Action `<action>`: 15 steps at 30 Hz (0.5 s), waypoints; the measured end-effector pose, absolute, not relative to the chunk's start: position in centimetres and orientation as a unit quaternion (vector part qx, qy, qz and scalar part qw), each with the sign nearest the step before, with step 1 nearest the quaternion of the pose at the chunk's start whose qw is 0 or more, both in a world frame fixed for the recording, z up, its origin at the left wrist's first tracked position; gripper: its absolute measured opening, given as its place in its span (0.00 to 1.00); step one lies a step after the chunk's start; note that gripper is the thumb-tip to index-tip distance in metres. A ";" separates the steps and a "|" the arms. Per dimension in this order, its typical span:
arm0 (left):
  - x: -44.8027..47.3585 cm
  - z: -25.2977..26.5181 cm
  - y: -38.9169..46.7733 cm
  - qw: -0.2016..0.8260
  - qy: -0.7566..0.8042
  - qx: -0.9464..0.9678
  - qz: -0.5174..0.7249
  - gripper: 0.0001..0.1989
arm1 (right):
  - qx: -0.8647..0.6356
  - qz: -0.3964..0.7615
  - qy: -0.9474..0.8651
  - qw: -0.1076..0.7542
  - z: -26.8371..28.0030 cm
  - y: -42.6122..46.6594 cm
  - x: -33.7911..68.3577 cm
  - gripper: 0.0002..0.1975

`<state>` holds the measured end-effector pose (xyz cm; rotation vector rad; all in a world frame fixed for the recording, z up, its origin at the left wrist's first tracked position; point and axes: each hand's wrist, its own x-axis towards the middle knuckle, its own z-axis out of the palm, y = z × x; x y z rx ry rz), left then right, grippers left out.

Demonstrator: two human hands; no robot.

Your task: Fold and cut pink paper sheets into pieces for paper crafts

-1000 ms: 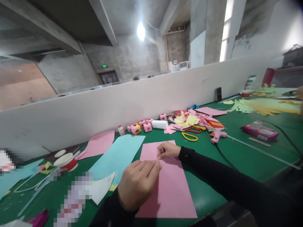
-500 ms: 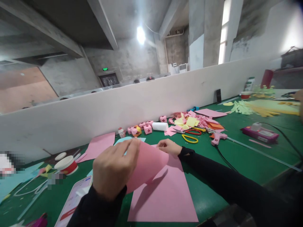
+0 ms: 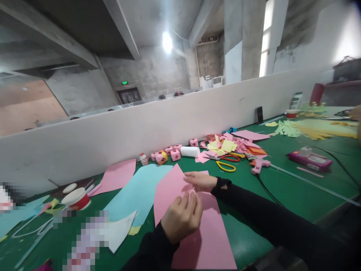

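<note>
On the green table (image 3: 245,229) lay a flat pink sheet (image 3: 216,241); above it my left hand (image 3: 182,216) pinched a lifted pink sheet (image 3: 166,188) — my right hand (image 3: 200,182) touched its edge, apparently steadying it, grip unclear

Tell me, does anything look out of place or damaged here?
Mostly the loose heap of pink and yellow scraps by the white partition: it looks messy, with scissors lying at its edge. Nothing looks clearly spilled or damaged.

Harsh glare around the overhead lamp (image 3: 167,42), dim ceiling (image 3: 64,28), soft shadows, blurry right edge.
</note>
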<state>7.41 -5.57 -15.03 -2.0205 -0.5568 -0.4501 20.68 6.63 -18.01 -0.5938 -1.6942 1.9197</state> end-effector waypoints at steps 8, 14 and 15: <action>7.6 -18.4 -4.7 0.447 -0.247 -0.842 -0.174 0.07 | -0.217 0.634 -0.730 0.135 -19.5 9.3 22.8 0.27; 7.3 -17.1 -4.3 0.412 -0.285 -0.842 -0.201 0.04 | -0.296 0.326 -0.883 0.160 -19.7 9.0 22.4 0.15; 7.1 -16.9 -4.2 0.408 -0.298 -0.839 -0.201 0.03 | -0.320 0.279 -0.891 0.163 -19.7 8.8 22.3 0.16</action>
